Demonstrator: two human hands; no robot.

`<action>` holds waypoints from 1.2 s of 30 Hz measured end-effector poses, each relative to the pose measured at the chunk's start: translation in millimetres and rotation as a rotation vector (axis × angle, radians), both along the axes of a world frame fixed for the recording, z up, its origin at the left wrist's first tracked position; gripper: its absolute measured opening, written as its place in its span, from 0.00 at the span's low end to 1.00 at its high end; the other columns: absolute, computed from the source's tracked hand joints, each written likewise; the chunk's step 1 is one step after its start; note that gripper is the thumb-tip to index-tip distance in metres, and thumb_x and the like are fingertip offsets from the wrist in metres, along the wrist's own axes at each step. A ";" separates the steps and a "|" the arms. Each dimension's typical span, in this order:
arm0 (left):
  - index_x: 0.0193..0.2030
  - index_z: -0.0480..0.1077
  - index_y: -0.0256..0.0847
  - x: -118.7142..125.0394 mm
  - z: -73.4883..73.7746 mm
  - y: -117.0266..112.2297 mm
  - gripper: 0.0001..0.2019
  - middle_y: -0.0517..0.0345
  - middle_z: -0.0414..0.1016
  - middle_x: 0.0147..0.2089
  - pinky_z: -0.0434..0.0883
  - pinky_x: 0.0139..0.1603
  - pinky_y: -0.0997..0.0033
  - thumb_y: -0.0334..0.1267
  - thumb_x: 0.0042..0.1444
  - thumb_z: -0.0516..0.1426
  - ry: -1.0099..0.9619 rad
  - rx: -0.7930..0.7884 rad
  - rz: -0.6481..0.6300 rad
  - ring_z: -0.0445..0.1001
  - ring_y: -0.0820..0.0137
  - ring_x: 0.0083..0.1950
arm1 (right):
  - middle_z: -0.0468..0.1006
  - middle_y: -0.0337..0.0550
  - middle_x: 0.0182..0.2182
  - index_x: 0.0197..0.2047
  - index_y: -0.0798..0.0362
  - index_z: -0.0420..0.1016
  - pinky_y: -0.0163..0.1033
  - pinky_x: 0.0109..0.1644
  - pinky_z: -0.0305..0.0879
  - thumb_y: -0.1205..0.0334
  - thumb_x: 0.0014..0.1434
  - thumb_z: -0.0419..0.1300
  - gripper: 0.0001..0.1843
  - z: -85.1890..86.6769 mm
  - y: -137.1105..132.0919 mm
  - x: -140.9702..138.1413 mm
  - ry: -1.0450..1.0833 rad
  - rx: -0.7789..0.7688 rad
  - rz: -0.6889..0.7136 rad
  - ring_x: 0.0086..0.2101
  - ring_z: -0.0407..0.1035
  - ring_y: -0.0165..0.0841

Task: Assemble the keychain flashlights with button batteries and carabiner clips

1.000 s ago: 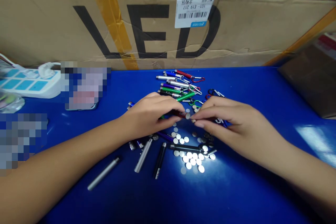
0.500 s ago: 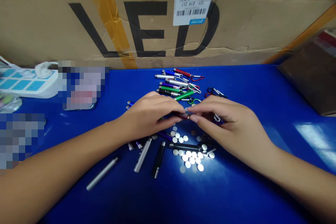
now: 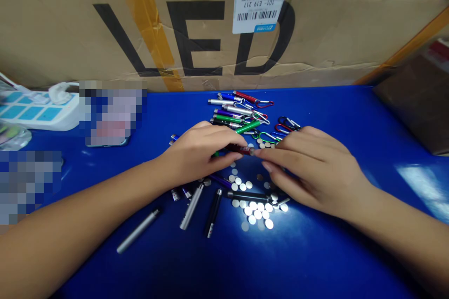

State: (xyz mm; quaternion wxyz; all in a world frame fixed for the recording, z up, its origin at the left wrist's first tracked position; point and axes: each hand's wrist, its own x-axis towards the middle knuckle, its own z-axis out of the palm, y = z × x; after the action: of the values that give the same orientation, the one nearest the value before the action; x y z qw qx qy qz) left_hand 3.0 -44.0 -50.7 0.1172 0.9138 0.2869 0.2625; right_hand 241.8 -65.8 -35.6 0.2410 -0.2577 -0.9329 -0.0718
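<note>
A small dark red penlight is pinched between the thumb and fingers of my left hand, pointing to the right. The index fingertip of my right hand meets its right end, while the thumb stands apart below; that hand looks open, its other fingers curled back. Beneath my hands lie several silver button cells. A black penlight with a clip lies among them. Nearer to me are a silver penlight, another black penlight and a silver tube. My left hand partly hides other penlights.
Behind my hands is a pile of coloured penlights with carabiner clips. A large cardboard box stands along the back of the blue table. A white power strip is at left, a brown box at right.
My right hand has shifted slightly right and opened its pinch, the thumb dropping away from the red penlight's end. My left hand keeps its hold on the penlight.
</note>
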 end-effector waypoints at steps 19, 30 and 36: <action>0.45 0.68 0.44 1.6 0.2 0.2 0.06 0.67 0.78 0.43 0.64 0.49 0.74 0.35 0.60 0.58 0.005 0.019 0.020 0.76 0.76 0.46 | 0.75 0.40 0.30 0.34 0.51 0.77 0.37 0.35 0.63 0.66 0.57 0.60 0.04 4.4 1.9 -3.8 -0.188 -0.536 -0.061 0.30 0.69 0.31; 0.46 0.68 0.43 0.8 1.6 -0.4 0.07 0.64 0.79 0.42 0.64 0.48 0.73 0.36 0.61 0.57 0.002 0.007 -0.027 0.77 0.75 0.44 | 0.75 0.40 0.29 0.37 0.53 0.75 0.35 0.34 0.65 0.63 0.59 0.62 0.04 5.7 -3.0 -10.5 0.269 -0.284 -0.127 0.31 0.69 0.29; 0.46 0.69 0.43 1.0 2.1 -1.1 0.06 0.62 0.79 0.42 0.65 0.47 0.72 0.36 0.61 0.56 -0.010 -0.002 -0.030 0.77 0.74 0.44 | 0.73 0.37 0.26 0.38 0.53 0.76 0.34 0.33 0.64 0.64 0.58 0.62 0.04 1.7 -3.3 -14.6 0.303 -0.291 -0.126 0.27 0.68 0.27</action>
State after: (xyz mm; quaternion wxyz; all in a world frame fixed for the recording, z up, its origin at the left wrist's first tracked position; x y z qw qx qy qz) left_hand 4.1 -45.1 -48.6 0.1235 0.9166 0.2729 0.2649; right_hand 227.2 -69.1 -33.9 0.3336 -0.3556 -0.8686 0.0884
